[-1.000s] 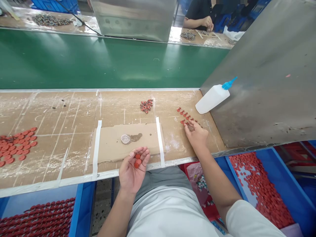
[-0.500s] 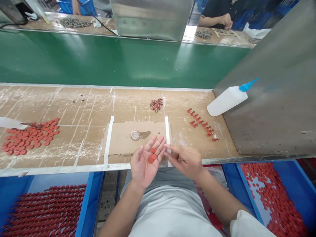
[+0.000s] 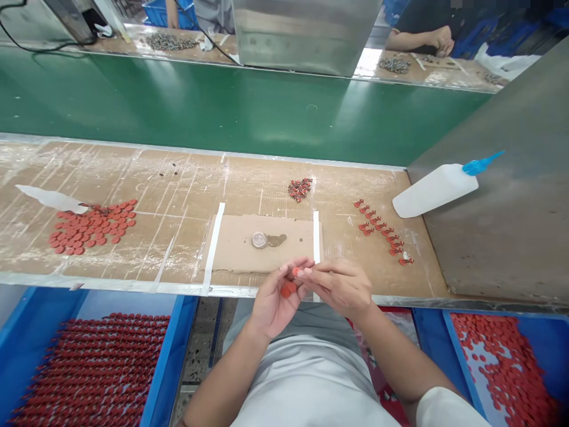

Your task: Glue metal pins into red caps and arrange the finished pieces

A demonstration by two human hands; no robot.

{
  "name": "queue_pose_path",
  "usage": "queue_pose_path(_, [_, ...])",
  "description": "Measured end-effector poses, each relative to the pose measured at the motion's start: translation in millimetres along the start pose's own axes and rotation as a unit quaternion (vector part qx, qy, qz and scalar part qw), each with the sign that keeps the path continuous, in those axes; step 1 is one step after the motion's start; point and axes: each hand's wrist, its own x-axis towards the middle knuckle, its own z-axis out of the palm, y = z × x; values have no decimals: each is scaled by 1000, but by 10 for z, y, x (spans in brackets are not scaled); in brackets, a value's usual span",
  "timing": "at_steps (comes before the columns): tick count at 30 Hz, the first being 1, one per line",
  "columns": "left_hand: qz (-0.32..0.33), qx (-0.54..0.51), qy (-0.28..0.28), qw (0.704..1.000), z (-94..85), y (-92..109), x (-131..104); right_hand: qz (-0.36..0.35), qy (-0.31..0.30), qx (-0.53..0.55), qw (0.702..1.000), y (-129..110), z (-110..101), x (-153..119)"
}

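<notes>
My left hand [image 3: 272, 309] is cupped palm up over the table's front edge, with a couple of small red discs [image 3: 288, 289] lying in it. Between the fingertips of my right hand [image 3: 345, 289] is another red disc [image 3: 296, 271], pinched right beside the left fingers. Just beyond my hands lies a taped-down cardboard sheet [image 3: 233, 252], bearing a small round clear dish [image 3: 259, 239] next to a wet brown stain. Farther back sits a small heap of red and metal pieces [image 3: 300, 189]. Red discs with metal parts standing on them [image 3: 377, 224] form rows at the right.
A white squeeze bottle [image 3: 435, 191] with a blue nozzle leans by the metal panel [image 3: 502, 237]. Many loose red discs [image 3: 95, 228] spread at the left. Blue bins [image 3: 178, 332] flank me below the table. Across the green divider [image 3: 178, 112], other people's hands show.
My right hand has moved in and now pinches one disc at the left fingertips. The left fingers have curled from flat to cupped. The whole view has shifted slightly.
</notes>
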Motion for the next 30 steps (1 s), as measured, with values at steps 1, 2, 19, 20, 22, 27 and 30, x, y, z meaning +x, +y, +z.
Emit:
queue_pose_path(1, [3,5,3,1000,-9,-20,-5,-13,-5,-9,1000,4,-19,-10])
queue_pose_path(2, [8,10,4,1000,-17,-39,-11,-25,-9,-16,1000,9,-34,-20])
queue_pose_path(19, [70,-6,59,996,-89,-92,-11,5,7,-34,999,-25,-8,33])
queue_pose_path(20, [76,-9,67,995,-95,-77,-10,20,7,-19,1000,-18,-18,68])
queue_pose_path(22, [86,-14,75,993,-114,-47,-15,78,24,-11,997,44,-35,146])
queue_pose_path(27, [89,-14,78,993,-203,-37,-32,285,1,-103,953,547,57,392])
queue_pose_path(30, [88,-13,86,992,-248,-59,-48,315,-62,-142,936,949,204,559])
